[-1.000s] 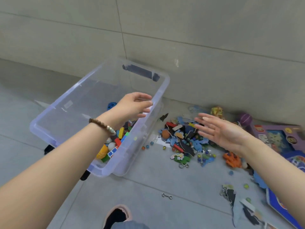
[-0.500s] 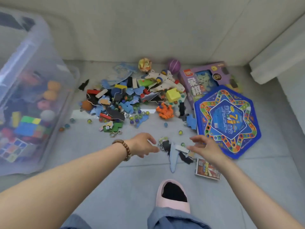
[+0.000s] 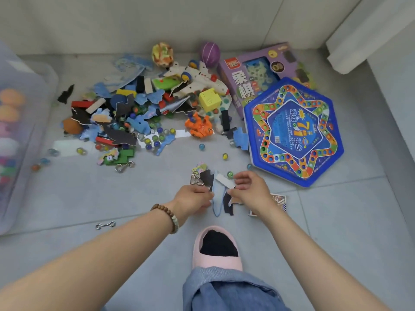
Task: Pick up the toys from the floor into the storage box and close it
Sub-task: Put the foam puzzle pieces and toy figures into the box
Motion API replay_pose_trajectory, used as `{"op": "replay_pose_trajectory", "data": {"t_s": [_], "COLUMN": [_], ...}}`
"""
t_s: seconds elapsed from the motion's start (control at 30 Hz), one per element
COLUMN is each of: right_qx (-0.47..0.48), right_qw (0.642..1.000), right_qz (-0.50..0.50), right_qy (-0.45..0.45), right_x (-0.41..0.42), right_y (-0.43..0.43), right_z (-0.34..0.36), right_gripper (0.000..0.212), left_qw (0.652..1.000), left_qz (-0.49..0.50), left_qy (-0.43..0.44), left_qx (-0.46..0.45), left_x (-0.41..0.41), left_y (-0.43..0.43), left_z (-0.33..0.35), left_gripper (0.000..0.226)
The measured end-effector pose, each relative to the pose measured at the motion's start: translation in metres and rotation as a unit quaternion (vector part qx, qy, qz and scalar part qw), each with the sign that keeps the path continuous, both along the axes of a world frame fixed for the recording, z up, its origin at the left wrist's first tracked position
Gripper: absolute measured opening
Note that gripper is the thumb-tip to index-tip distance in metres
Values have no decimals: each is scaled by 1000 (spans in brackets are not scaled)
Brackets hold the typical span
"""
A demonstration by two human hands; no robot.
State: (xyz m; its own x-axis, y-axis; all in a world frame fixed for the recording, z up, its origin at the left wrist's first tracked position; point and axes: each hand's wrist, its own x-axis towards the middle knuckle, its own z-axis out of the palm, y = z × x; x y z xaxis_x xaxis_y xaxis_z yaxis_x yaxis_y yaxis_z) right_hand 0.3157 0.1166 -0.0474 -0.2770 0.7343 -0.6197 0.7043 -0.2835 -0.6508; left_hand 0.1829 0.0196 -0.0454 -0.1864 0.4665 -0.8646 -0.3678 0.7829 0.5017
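Left hand (image 3: 193, 199): pinched on the edge of the pieces (image 3: 217, 198).
Right hand (image 3: 251, 189): curled onto them too.
Place: pieces are laid flat on the floor (image 3: 134, 198), between the hands.
Box (image 3: 27, 108): far left, well apart.
Grip: edges are best lifted first.

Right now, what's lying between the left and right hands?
Head view: a small heap of flat pieces, namely a light-blue puzzle piece, a white strip and black scraps. The left hand pinches the blue piece, the right hand the strip.

Soft, even daylight; faint shadows; wide-angle bending at edges; left edge blurred; slight overall softness.
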Motion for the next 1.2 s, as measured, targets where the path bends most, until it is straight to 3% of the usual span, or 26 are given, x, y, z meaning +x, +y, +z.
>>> {"op": "replay_pose_trajectory", "data": {"t_s": [0.17, 0.33, 0.47, 0.77, 0.87, 0.97, 1.07, 1.2], "right_qx": [24, 11, -16, -125, -64, 4, 68, 101], "right_qw": [999, 999, 997, 980, 992, 996, 977, 952], "right_qz": [24, 30, 9, -32, -11, 80, 198, 275], "right_qy": [-9, 33, 75, 150, 112, 39, -44, -87], "right_x": [16, 7, 3, 7, 15, 23, 25, 21], "right_y": [-5, -18, -27, -24, -20, -21, -26, -31], "right_z": [2, -1, -1, 8, 8, 7, 3, 2], "right_gripper": [35, 29, 28, 29, 24, 27, 38, 41], "left_qw": [999, 997, 998, 996, 998, 998, 998, 998], "left_qz": [25, 44, 45, 78, 55, 29, 18, -7], "left_qy": [-31, -49, -32, -21, 12, 46, 59, 50], "left_qx": [16, 34, 32, 37, 41, 41, 28, 20], "left_x": [6, 9, 11, 7, -3, -16, -30, -39], "left_y": [2, 5, 5, 6, 4, -1, -10, -24], "left_z": [0, 6, 5, 6, 7, 9, 8, 7], "left_gripper": [32, 7, 22, 12, 13, 10, 16, 21]}}
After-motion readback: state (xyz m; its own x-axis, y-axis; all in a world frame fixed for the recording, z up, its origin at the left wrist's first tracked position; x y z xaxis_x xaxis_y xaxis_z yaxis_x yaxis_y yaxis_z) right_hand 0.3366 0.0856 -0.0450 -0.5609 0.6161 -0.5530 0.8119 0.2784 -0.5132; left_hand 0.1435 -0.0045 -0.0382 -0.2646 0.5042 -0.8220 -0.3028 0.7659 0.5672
